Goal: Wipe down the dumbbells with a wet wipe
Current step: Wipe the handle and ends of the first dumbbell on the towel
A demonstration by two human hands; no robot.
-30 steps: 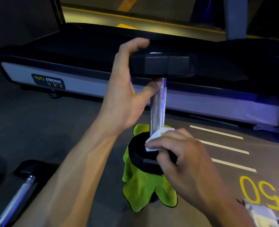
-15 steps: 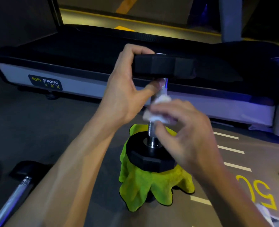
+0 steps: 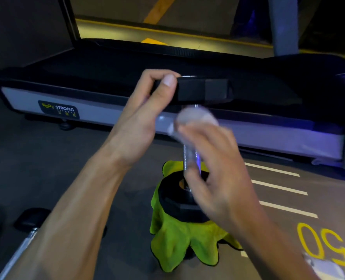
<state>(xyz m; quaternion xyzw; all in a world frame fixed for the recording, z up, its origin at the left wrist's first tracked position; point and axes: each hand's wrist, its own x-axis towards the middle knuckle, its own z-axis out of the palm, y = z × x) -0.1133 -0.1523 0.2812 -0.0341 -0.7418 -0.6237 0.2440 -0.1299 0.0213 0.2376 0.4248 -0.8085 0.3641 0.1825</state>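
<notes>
Left hand (image 3: 145,118) grips the upright black hex-ended, chrome-handled dumbbell (image 3: 204,89) by its top, right hand (image 3: 214,158) clutching a crumpled white wet wipe (image 3: 196,118) against the handle.

Two black hex-headed dumbbells with metal handles are here: one standing upright (image 3: 187,201) on its end, one lying (image 3: 26,233) on the floor at the lower left. There is one crumpled white wet wipe (image 3: 192,120), blurred. One bright green microfibre cloth (image 3: 177,243) is there, and one treadmill with a grey side rail (image 3: 107,116). Two bare hands are seen, the left hand (image 3: 141,120) and the right hand (image 3: 218,174). Four white floor stripes (image 3: 279,186) are visible.
</notes>
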